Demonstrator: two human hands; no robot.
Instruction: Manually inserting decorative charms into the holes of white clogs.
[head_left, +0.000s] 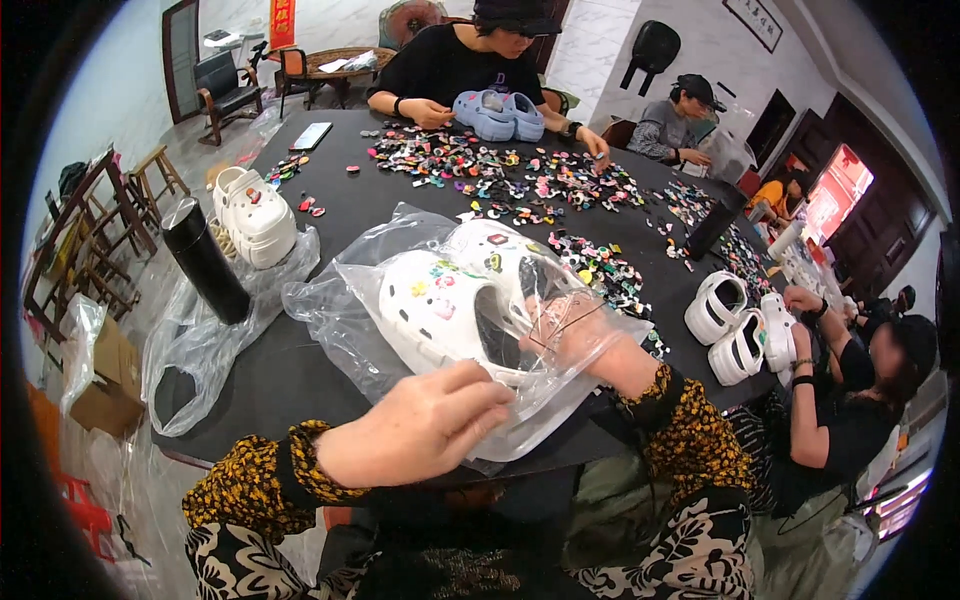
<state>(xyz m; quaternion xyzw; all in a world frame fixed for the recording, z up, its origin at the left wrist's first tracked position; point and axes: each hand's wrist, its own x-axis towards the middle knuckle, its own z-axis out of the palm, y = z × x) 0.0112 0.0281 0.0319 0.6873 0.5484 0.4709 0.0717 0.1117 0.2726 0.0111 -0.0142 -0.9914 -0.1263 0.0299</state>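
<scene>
A wide black table (330, 215) fills a bright room, with other people seated round its far and right sides. Well to the left of the hands stands a black flask (205, 262) on an empty clear bag (195, 345), and just beyond it a pair of white clogs (255, 215). The left hand (420, 425) is closed in a pinch on the near edge of a clear plastic bag (400, 310). Inside that bag lie two white clogs with coloured charms (450, 300), just ahead of both hands. The right hand (585, 335) is pushed inside the bag's mouth, fingers curled against the plastic; whether it grips a clog I cannot tell. Beyond the hands, small coloured charms (520, 180) lie scattered. To the right sits another pair of white clogs (735, 325).
</scene>
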